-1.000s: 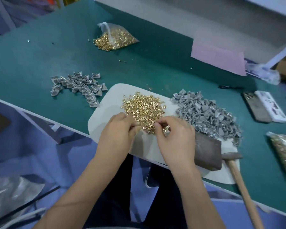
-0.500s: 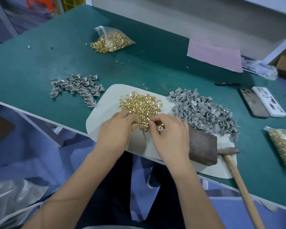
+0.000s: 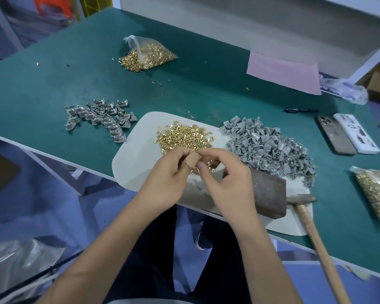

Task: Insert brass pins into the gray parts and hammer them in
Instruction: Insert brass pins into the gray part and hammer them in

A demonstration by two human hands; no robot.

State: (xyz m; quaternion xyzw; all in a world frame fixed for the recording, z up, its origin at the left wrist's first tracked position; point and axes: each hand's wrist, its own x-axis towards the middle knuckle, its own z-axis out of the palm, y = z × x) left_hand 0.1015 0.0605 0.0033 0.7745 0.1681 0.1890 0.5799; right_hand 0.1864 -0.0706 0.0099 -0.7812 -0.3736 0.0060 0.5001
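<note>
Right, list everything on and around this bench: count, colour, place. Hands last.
loose brass pins: one pile, gold, on the white mat
white mat: one, off-white, front edge of the green table
unworked gray parts: one big heap, gray, right end of mat
small gray parts group: one cluster, gray, left of mat
bags of pins: two, clear with gold, one far centre, one at right edge
metal block: one, dark brown, front right of mat
hammer: one, wooden handle, right of block
phones: two, brown and white, right
pink sheet: one, far right
left hand: over the mat's front, fingers curled; what it holds is unclear
right hand: beside it, fingertips pinched together
</note>
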